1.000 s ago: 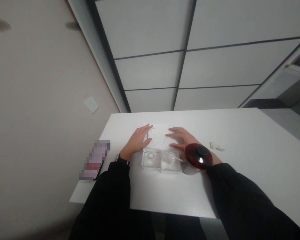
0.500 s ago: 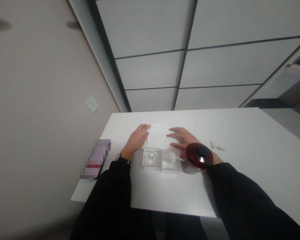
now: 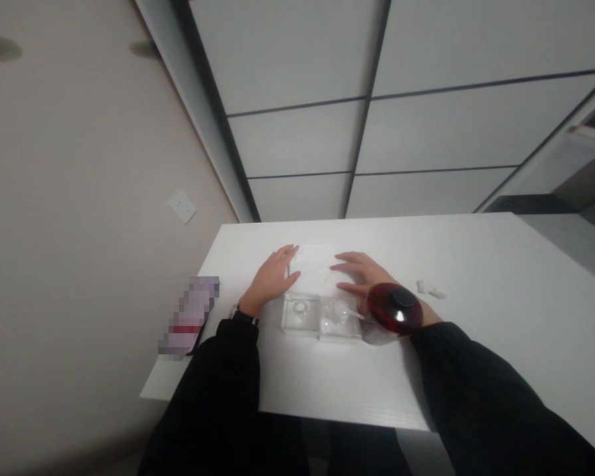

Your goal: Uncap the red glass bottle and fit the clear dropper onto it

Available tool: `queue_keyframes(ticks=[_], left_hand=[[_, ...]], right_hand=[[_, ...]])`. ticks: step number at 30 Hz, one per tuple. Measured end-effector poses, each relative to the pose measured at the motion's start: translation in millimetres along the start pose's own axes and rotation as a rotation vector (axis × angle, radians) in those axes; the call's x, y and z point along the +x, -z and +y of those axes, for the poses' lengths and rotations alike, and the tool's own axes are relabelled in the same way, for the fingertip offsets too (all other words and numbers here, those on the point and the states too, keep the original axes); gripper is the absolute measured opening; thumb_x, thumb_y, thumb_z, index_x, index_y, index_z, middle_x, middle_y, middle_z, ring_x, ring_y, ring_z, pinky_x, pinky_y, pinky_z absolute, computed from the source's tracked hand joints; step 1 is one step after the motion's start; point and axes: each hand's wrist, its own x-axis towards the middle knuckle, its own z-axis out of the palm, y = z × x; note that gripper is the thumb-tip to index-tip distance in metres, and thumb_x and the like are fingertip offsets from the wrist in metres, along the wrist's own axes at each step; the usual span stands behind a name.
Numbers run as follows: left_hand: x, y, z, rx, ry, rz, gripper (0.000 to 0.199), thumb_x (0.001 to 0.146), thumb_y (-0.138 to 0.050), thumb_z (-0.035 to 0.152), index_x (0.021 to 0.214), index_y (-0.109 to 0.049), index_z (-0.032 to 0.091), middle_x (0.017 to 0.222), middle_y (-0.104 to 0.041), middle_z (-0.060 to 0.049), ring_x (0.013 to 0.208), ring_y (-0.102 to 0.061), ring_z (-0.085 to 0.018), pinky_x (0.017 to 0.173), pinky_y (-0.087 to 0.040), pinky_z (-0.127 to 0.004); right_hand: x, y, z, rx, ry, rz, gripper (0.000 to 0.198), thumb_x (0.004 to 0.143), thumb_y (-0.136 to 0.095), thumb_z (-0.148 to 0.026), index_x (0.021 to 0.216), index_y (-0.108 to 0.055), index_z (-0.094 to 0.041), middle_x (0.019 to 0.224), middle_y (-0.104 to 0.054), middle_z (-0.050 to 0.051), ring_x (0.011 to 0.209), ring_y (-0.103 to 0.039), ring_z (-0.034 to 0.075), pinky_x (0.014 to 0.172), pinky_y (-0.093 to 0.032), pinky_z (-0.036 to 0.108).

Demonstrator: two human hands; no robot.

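Note:
A thin white sheet (image 3: 316, 259), perhaps paper or tissue, lies flat on the white table. Its left edge is touched by my left hand (image 3: 275, 276), whose fingers are stretched out with the thumb apart. At the sheet's right side, my right hand (image 3: 361, 271) rests with its fingers spread. Just nearer to me stand two clear square containers side by side, the left container (image 3: 301, 325) with a small round ring-like piece and the right container (image 3: 338, 329) with a white spoon-like piece. A clear jar with a dark red lid (image 3: 391, 311) and black knob partly covers my right hand and wrist.
A phone (image 3: 191, 317), its screen blurred out, lies at the table's left edge. Some crumpled white material (image 3: 430, 289) is right of my right hand. The table (image 3: 337, 390) meets a wall with a socket (image 3: 182, 207) on the left and white panels behind.
My left thumb has moved to the right and slightly down, farther over the sheet. My right hand, the containers and the jar stay where they were.

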Motion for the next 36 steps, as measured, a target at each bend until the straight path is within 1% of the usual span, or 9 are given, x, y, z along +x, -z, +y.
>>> queue_keyframes(ticks=[4, 13, 17, 20, 24, 28, 30, 32, 36], left_hand=[[0, -1, -1, 0.006, 0.007, -0.012, 0.064, 0.099, -0.055, 0.029, 0.160, -0.045, 0.011, 0.168, -0.048, -0.019, 0.157, -0.045, -0.031, 0.133, -0.033, -0.052], [1, -4, -3, 0.013, 0.003, -0.019, 0.068, 0.102, -0.056, 0.039, 0.162, -0.041, 0.011, 0.170, -0.044, -0.021, 0.159, -0.041, -0.032, 0.132, -0.032, -0.053], [1, -5, -4, 0.020, 0.009, 0.014, 0.072, 0.104, -0.055, 0.046, 0.163, -0.038, 0.009, 0.172, -0.038, -0.024, 0.161, -0.035, -0.035, 0.132, -0.029, -0.056], [3, -2, -2, -0.005, -0.008, 0.062, 0.067, 0.105, -0.054, 0.046, 0.161, -0.042, 0.011, 0.171, -0.041, -0.023, 0.160, -0.037, -0.035, 0.132, -0.030, -0.057], [-1, 8, 14, -0.103, -0.042, 0.169, 0.055, 0.106, -0.053, 0.045, 0.154, -0.053, 0.016, 0.164, -0.052, -0.018, 0.155, -0.044, -0.033, 0.131, -0.033, -0.057], [-16, 36, 53, -0.317, -0.110, 0.261, 0.052, 0.112, -0.042, 0.050, 0.152, -0.056, 0.021, 0.159, -0.058, -0.014, 0.151, -0.051, -0.028, 0.129, -0.038, -0.054], [-25, 54, 75, -0.350, -0.240, 0.124, 0.054, 0.110, -0.044, 0.057, 0.150, -0.058, 0.024, 0.156, -0.061, -0.013, 0.147, -0.055, -0.027, 0.126, -0.042, -0.052], [-30, 68, 94, -0.315, -0.292, 0.009, 0.057, 0.108, -0.048, 0.061, 0.149, -0.060, 0.024, 0.154, -0.063, -0.013, 0.146, -0.057, -0.028, 0.124, -0.044, -0.052], [-27, 73, 112, -0.217, -0.370, -0.217, 0.065, 0.095, -0.072, 0.061, 0.146, -0.063, 0.022, 0.146, -0.070, -0.013, 0.136, -0.064, -0.032, 0.119, -0.049, -0.050]], right_hand=[[0, 0, 0, 0.019, -0.001, 0.009, 0.034, 0.093, -0.078, -0.040, 0.128, -0.077, -0.036, 0.149, -0.064, 0.009, 0.145, -0.055, 0.037, 0.124, -0.043, 0.066], [1, 1, -2, 0.038, 0.005, 0.002, 0.035, 0.093, -0.079, -0.041, 0.127, -0.077, -0.036, 0.149, -0.065, 0.008, 0.145, -0.056, 0.035, 0.125, -0.042, 0.064], [0, 2, -5, 0.040, 0.000, 0.006, 0.035, 0.094, -0.078, -0.042, 0.128, -0.077, -0.035, 0.151, -0.064, 0.009, 0.145, -0.055, 0.035, 0.124, -0.043, 0.065], [1, 4, -7, 0.049, 0.020, -0.008, 0.027, 0.093, -0.078, -0.041, 0.120, -0.080, -0.037, 0.141, -0.071, 0.007, 0.143, -0.058, 0.035, 0.124, -0.042, 0.065], [4, 4, -6, 0.046, 0.008, 0.015, 0.024, 0.095, -0.074, -0.041, 0.118, -0.081, -0.035, 0.137, -0.073, 0.009, 0.140, -0.060, 0.034, 0.122, -0.046, 0.062], [4, 2, -7, 0.017, -0.004, 0.067, 0.024, 0.098, -0.071, -0.039, 0.119, -0.080, -0.031, 0.134, -0.073, 0.011, 0.134, -0.065, 0.033, 0.119, -0.049, 0.059], [3, 2, -7, -0.002, -0.021, 0.095, 0.027, 0.100, -0.069, -0.038, 0.123, -0.078, -0.028, 0.135, -0.073, 0.013, 0.131, -0.067, 0.033, 0.117, -0.051, 0.058], [3, 2, -7, -0.015, -0.033, 0.107, 0.029, 0.100, -0.068, -0.038, 0.126, -0.077, -0.027, 0.135, -0.072, 0.014, 0.129, -0.068, 0.032, 0.115, -0.053, 0.057], [4, 3, -6, -0.020, -0.037, 0.106, 0.026, 0.098, -0.071, -0.036, 0.122, -0.078, -0.028, 0.130, -0.075, 0.012, 0.125, -0.069, 0.031, 0.114, -0.055, 0.055]])
